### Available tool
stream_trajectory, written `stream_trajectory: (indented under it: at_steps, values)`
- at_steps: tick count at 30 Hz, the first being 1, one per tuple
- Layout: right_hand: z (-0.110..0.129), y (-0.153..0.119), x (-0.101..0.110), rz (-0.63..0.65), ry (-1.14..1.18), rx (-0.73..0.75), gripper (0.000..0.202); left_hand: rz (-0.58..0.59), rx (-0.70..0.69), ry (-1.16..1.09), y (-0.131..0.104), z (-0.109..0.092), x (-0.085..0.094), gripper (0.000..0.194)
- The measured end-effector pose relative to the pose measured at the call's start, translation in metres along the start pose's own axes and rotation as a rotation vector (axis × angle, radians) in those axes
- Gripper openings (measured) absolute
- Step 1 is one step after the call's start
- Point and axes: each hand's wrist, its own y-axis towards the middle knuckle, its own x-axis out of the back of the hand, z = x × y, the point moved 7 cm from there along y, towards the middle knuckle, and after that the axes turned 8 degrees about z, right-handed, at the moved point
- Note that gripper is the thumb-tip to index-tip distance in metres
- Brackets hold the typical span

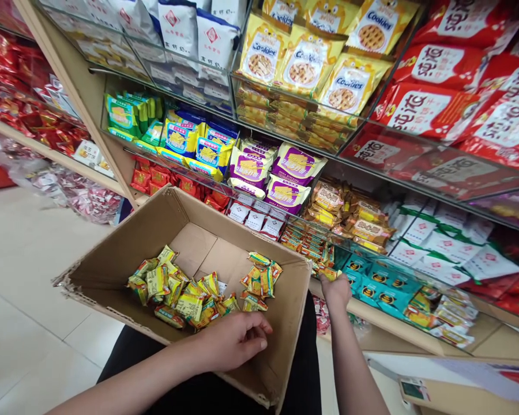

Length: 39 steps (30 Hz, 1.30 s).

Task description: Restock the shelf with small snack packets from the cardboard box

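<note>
A cardboard box [237,225] sits tilted on my lap, with several small yellow-and-orange snack packets [190,305] lying loose in it. My left hand [239,340] reaches over the box's near edge, palm turned sideways. Its fingers are loosely bent, the thumb stands apart, and nothing shows in its grasp. At the low shelf to the right of the box, my right hand [337,291] pinches a yellow snack packet [330,274]. Right beside it lie a compartment of stacked small orange-and-green packets [307,245] and one of teal packets [378,282].
Clear-fronted shelves rise ahead, filled with yellow cookie bags [303,66], red bags [432,109], white bags [216,40] and purple biscuit packs [289,173]. A wooden upright [82,86] divides the shelving at left. Pale floor tiles [21,276] lie beside the box.
</note>
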Motion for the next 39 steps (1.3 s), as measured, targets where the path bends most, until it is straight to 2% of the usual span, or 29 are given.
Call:
stream_trajectory:
  at_steps: [7,20,29,33,39]
  values:
    - [0.021,-0.013,-0.001,-0.009,-0.03,0.06,0.041,-0.001,0.014,0.042,-0.001,0.003,0.0,0.024]
    - [0.048,-0.018,0.004,0.107,-0.135,0.256,0.037,0.017,-0.005,0.072,-0.001,-0.001,-0.001,0.024]
    - [0.048,0.01,0.009,0.181,-0.174,0.107,0.033,0.021,0.006,0.105,-0.002,-0.002,0.001,0.024]
    - [0.048,0.01,0.009,0.151,-0.174,0.095,0.038,0.03,-0.018,0.105,-0.002,-0.003,-0.001,0.025]
    - [0.041,-0.005,0.013,0.029,-0.091,0.223,0.045,0.025,-0.011,0.113,-0.004,0.003,-0.003,0.025]
